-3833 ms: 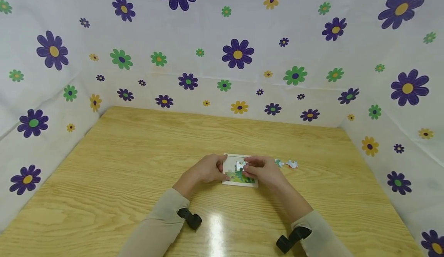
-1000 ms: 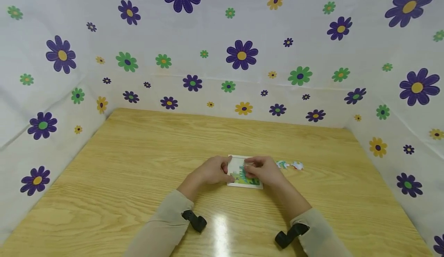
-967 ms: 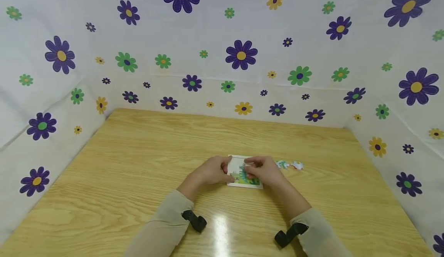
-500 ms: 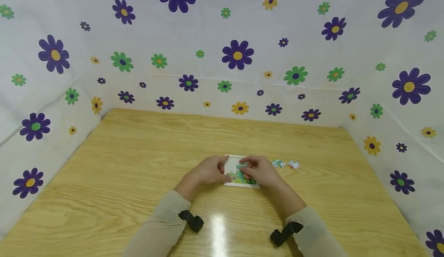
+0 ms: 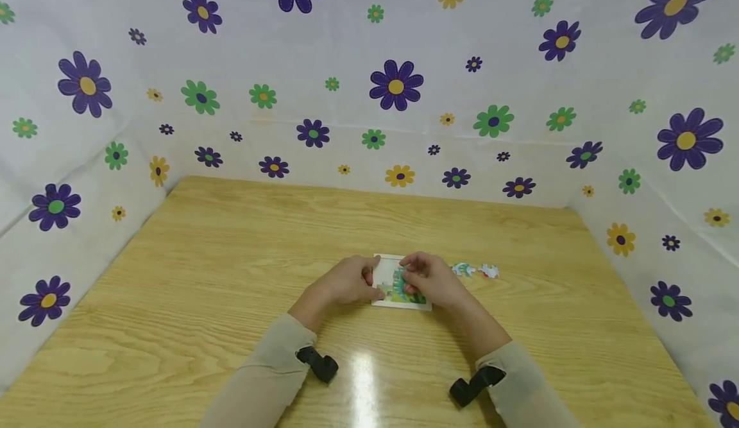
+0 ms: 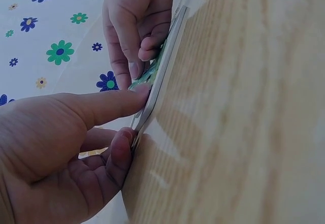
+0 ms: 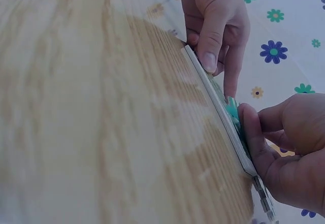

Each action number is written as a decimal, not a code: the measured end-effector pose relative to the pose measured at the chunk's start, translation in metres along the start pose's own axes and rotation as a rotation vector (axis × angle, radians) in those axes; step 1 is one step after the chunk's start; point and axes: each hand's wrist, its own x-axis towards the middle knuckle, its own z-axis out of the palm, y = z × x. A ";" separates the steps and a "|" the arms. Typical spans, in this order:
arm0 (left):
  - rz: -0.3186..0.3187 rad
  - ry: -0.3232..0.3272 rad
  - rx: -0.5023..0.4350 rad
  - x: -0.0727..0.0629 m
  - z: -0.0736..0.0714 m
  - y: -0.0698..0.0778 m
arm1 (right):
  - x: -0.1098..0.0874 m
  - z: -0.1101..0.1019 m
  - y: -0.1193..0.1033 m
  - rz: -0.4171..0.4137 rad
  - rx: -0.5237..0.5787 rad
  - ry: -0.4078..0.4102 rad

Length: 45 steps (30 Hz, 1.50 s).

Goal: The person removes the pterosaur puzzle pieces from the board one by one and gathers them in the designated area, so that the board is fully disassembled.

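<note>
A white-rimmed jigsaw puzzle tray lies on the table, partly filled with green and teal picture pieces along its near and right parts. My left hand grips its left side, thumb at the near corner and fingers at the far one. Over the tray's right part, my right hand pinches a teal puzzle piece between thumb and fingers, low against the other pieces. That hand hides much of the tray's right side. Two loose puzzle pieces, one green and white and one white with red, lie right of the tray.
The wooden table surrounds the tray. A white cloth with printed flowers hangs behind and at both sides. Black wrist-camera mounts sit on both sleeves.
Several seconds ago a pale piece was in the right fingers above the tray; teal picture now shows there. The right fingers have lifted slightly since half a second ago. The left hand keeps its grip.
</note>
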 end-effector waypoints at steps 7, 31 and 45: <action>-0.008 -0.008 -0.012 0.001 -0.001 0.000 | 0.000 -0.006 0.003 0.014 0.130 -0.057; -0.006 -0.015 -0.017 0.003 -0.002 -0.001 | -0.005 -0.011 -0.003 -0.077 -0.019 -0.109; -0.005 -0.016 -0.027 0.002 -0.003 -0.002 | -0.004 -0.014 -0.001 -0.072 -0.048 -0.030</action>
